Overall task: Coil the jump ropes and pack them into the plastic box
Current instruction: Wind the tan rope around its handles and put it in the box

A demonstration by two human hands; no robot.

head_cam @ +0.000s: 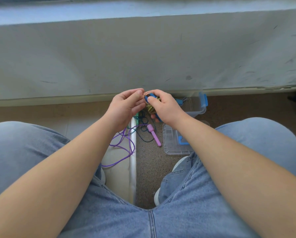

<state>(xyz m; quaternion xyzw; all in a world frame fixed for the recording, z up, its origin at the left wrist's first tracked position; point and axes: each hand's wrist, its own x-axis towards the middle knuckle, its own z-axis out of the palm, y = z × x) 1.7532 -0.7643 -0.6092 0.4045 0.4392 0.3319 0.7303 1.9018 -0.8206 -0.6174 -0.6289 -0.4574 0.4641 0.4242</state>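
On the floor (149, 169) a purple rope (121, 147) is seen at 6 o'clock; the coiled rope (150, 108) is gripped between left hand (125, 109) and right hand (164, 107).

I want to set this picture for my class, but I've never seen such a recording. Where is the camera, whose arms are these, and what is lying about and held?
There is no machine: a seated person wears a camera on the head, looking down past their knees. The right hand grips a coiled jump rope with blue handles; the left hand pinches its top. On the floor lie a purple rope, a pink handle, a dark green rope, an open clear plastic box and a clear lid beside it.
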